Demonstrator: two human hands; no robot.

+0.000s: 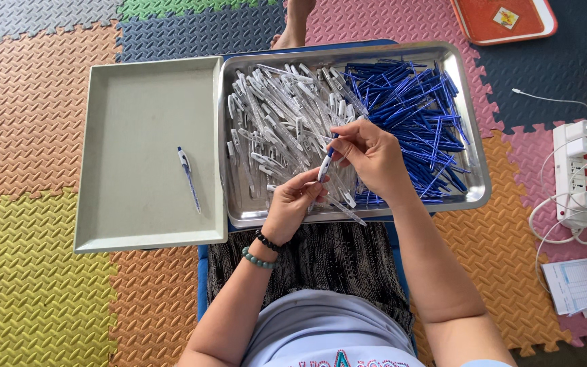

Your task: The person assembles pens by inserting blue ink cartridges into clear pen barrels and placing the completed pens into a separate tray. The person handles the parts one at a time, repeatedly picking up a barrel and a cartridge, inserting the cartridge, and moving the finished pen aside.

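Both hands [334,178] gripping pen [325,165], steel tray [473,194]

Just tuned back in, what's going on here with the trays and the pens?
A person sits on the foam mat floor with two trays in front of their lap. Both hands are on one pen: the left hand grips the lower end, the right hand pinches the upper end. They work above the metal tray, which holds a heap of clear pen barrels and a heap of blue refills. The grey tray beside it holds a single finished pen.
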